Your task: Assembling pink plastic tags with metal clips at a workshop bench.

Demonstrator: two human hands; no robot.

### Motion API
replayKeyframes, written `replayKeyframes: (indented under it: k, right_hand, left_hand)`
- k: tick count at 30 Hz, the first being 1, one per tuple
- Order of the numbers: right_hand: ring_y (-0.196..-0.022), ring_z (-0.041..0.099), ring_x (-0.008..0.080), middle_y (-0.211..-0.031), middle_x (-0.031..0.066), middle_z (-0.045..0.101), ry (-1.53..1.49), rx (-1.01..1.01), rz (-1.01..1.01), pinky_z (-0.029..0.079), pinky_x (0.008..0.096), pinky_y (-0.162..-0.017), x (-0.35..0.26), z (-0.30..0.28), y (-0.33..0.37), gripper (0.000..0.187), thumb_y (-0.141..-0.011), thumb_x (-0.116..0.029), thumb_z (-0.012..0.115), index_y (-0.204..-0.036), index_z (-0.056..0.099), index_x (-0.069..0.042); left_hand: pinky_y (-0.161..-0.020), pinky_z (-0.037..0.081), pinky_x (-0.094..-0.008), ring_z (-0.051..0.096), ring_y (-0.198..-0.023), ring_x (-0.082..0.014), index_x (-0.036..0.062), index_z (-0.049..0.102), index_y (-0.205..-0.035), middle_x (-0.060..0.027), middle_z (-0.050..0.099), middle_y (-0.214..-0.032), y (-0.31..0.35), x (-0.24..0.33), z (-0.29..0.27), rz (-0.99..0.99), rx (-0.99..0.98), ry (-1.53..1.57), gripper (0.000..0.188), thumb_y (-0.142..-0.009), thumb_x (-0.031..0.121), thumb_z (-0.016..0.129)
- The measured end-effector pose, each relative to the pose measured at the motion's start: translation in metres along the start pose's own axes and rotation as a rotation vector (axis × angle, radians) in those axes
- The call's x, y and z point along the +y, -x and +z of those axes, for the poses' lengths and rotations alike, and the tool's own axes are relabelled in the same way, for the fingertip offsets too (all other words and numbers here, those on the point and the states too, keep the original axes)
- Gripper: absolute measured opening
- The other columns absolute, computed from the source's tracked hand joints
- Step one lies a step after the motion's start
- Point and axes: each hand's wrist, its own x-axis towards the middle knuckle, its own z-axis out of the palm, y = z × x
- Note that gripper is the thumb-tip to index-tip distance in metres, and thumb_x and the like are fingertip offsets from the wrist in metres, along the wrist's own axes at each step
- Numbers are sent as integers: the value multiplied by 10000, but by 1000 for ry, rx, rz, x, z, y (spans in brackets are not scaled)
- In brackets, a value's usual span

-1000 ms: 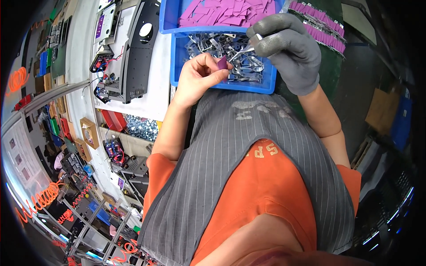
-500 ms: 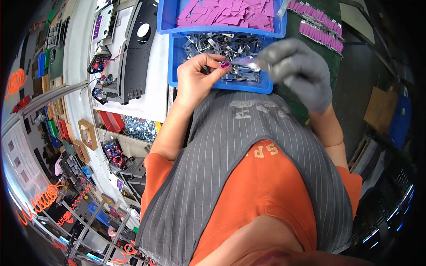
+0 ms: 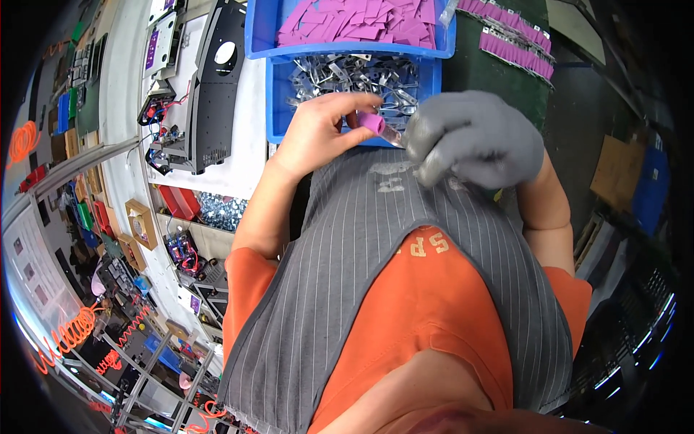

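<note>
My bare left hand [image 3: 312, 136] pinches a short purple sleeve [image 3: 371, 122] between thumb and fingers, its opening facing right. From the right, my grey-gloved right hand [image 3: 478, 139] holds a small shiny metal piece [image 3: 392, 136] in its curled fingers. The metal piece lies right at the sleeve's open end; whether its tip is inside I cannot tell. Both hands are over the near edge of a blue bin [image 3: 275, 116] full of loose metal pieces. Behind it stands a blue tray [image 3: 354, 50] heaped with flat purple sleeves.
Rows of purple-sleeved pieces [image 3: 517, 54] lie on the dark green surface [image 3: 470, 65] at the far right. At left, a black metal housing [image 3: 217, 94] with wired parts stands on a white bench. A red bin [image 3: 178, 202] and small metal parts [image 3: 220, 210] sit nearer.
My right hand has come left and nearer my body, bringing the metal piece to the sleeve. In my left fingers the sleeve has shifted slightly nearer and shows more of its side.
</note>
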Motion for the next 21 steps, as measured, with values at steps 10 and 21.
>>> replayKeyframes:
  k: [10, 21]
  right_hand:
    - [-849, 589, 209, -889, 104, 602, -187, 62, 174, 475, 300, -758, 43, 13, 15, 217, -701, 5, 547, -905, 618, -2]
    - [-863, 587, 286, -907, 91, 596, 397, 77, 489, 468, 374, -760, 47, 9, 51, 238, -747, -195, 638, -955, 589, -90]
  left_hand:
    - [-554, 475, -271, 601, -636, -163, 67, 660, -888, -56, 629, -753, -8, 6, 1, 78, -231, 2, 224, -697, 141, 749]
    - [-622, 484, -338, 588, -741, -231, 126, 640, -882, -37, 608, -824, -28, 11, 31, 350, -136, -391, 205, -692, 146, 716]
